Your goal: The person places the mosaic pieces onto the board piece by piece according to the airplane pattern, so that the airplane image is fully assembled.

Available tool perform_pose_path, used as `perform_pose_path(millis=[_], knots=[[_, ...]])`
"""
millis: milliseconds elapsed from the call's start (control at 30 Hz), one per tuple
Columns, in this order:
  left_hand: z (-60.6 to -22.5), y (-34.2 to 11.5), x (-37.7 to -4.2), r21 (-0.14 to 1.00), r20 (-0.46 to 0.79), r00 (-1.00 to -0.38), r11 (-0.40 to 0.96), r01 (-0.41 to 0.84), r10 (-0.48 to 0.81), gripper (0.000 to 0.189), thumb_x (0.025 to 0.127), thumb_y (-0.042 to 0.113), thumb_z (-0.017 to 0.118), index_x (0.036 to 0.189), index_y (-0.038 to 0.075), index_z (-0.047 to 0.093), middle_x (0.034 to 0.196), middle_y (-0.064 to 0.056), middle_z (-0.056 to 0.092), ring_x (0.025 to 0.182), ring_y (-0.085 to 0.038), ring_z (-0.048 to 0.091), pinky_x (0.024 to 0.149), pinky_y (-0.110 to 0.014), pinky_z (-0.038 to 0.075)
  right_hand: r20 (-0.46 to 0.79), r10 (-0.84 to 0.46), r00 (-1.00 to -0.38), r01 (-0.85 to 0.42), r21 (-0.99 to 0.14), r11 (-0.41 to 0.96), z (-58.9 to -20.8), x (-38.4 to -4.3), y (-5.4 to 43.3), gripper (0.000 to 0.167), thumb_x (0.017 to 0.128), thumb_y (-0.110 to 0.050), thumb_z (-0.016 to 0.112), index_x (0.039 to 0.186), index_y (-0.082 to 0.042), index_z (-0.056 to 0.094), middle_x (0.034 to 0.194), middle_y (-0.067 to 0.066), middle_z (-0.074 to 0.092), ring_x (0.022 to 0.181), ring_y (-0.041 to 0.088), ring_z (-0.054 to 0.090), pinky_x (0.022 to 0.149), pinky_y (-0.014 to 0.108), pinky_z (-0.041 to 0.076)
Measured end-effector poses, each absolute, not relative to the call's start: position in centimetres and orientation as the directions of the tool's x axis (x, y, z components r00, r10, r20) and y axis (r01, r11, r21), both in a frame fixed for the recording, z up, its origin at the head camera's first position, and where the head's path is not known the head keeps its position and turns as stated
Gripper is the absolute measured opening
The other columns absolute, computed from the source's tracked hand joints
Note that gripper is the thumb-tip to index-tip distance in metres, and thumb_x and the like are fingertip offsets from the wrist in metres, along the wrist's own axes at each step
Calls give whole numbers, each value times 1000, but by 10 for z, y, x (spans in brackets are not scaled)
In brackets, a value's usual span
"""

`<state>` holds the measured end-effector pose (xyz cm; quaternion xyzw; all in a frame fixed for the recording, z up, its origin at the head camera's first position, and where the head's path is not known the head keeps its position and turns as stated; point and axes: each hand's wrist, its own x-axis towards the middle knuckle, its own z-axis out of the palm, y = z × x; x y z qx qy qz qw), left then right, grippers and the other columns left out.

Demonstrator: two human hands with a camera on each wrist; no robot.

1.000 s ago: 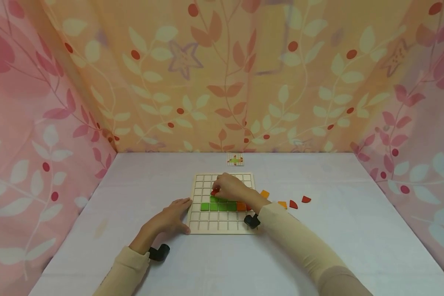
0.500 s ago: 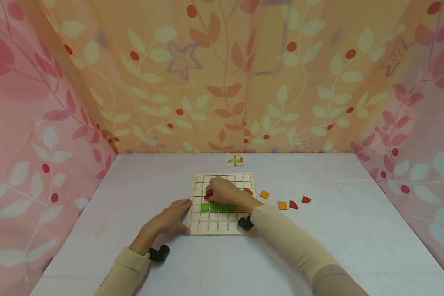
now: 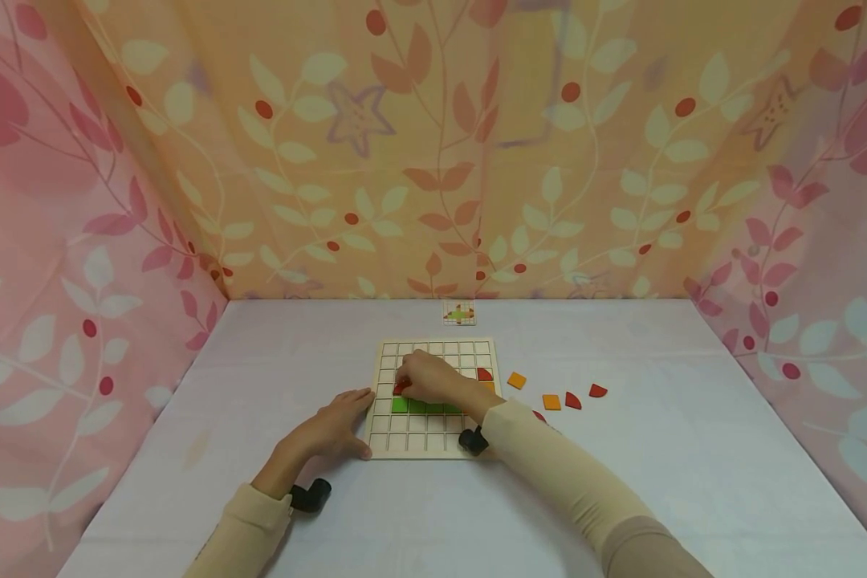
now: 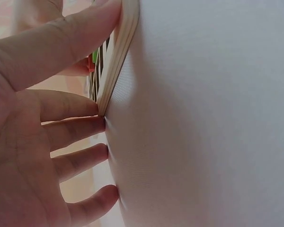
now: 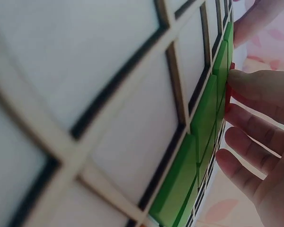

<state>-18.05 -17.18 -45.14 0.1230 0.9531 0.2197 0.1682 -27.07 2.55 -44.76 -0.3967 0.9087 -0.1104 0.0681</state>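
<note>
A wooden grid board [image 3: 415, 441] lies on the white table. My right hand [image 3: 433, 379] is over its left-middle part, thumb and fingers pinching a red quarter-circle tile [image 3: 399, 388]. In the right wrist view that red tile [image 5: 229, 90] is at the board's surface beside the green square tiles [image 5: 204, 109]. My left hand [image 3: 338, 421] rests at the board's left side. Its thumb touches the board edge [image 4: 118, 56] in the left wrist view, with fingers extended along the side and fingertips at the tablecloth. The right hand and forearm hide part of the tiles.
A small pattern card [image 3: 459, 313] lies behind the board. Right of the board are orange squares [image 3: 551, 402] and red quarter-circles [image 3: 598, 391], one red piece [image 3: 539, 416] half covered by the sleeve. Another red quarter-circle [image 3: 485, 375] sits on the board's right. Patterned curtains [image 3: 433, 160] surround the table.
My right hand has shifted left and slightly nearer with the red quarter-circle tile, uncovering red and orange tiles at the board's right. The left hand has stayed in place.
</note>
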Motion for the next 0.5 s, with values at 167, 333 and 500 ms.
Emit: perform_pose_path(millis=[167,333,500], knots=[[-450,-172,-180,462,-267,-912,872,162,310,95,70,22,87,149,2,37,157,-16,34,146,-39,27,111,-64,28,-24,-741,-671,-712,-258,653,-448,-270,26,19,88,-21,71,105,-14,76,96,1,65,89,14,54,77,27,47],[-450,-173,-181,465,-261,-912,869,170,318,95,70,22,86,148,1,37,156,-17,35,146,-39,27,111,-65,28,-20,-741,-671,-715,-249,654,-448,-269,26,18,89,-21,70,104,-14,77,96,1,65,88,14,54,75,27,47],[-451,-173,-181,468,-257,-911,866,176,324,95,70,22,87,148,0,37,156,-17,34,146,-39,27,111,-63,28,-27,-732,-681,-705,-245,665,-450,-270,25,16,89,-18,69,102,-15,77,94,0,63,88,14,52,76,26,46]])
